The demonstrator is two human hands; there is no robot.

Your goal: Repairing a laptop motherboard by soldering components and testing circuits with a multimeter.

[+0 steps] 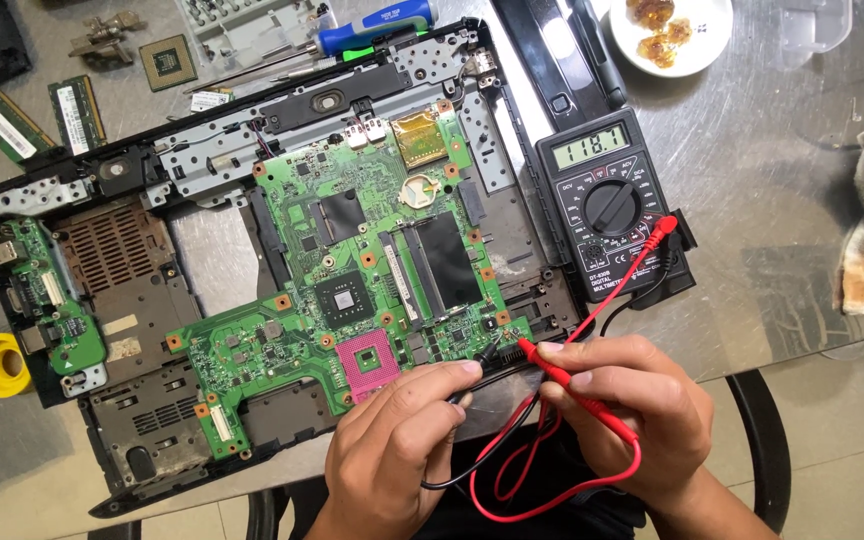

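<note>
Fingers (452, 385) of the left hand (392, 450) pinch the black probe (487, 353), right hand (632, 420) clamps the red probe (562, 375), both tips on the green motherboard (372, 260), multimeter (612, 205) already showing a reading.

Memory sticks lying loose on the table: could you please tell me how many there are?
2, both at the table's top left: one memory stick near the left edge, the other memory stick just right of it. More may lie out of view.

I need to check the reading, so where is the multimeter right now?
In the head view the black multimeter lies right of centre on the metal table, against the opened laptop's right edge, above the right hand.
</note>
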